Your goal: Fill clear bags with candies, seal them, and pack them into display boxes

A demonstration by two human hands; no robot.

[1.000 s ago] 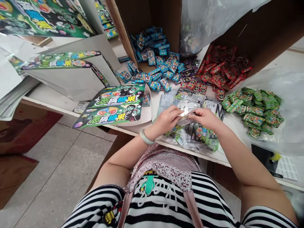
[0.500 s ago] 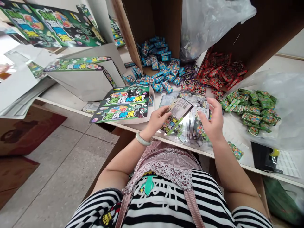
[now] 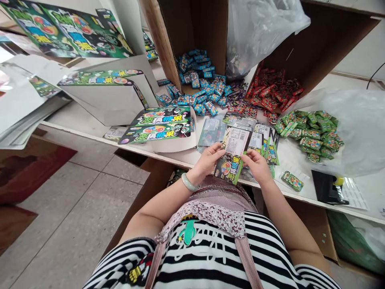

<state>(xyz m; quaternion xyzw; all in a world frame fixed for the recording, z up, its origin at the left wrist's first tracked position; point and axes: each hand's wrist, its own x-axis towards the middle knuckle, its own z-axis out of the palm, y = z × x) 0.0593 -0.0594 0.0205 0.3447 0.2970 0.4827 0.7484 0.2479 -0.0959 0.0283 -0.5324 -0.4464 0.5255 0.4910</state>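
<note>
Candy packet pinched between left hand and right hand, long axis tilted, barcode end apparently pointing away.

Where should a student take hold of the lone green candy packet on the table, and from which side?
Pinch the long edges of the green candy packet from above with the right hand, the nearer: it lies flat, apart from the others.

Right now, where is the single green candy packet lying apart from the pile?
In the head view, the loose green candy packet lies on the white table, right of the right hand, below the pile of green packets.
</note>
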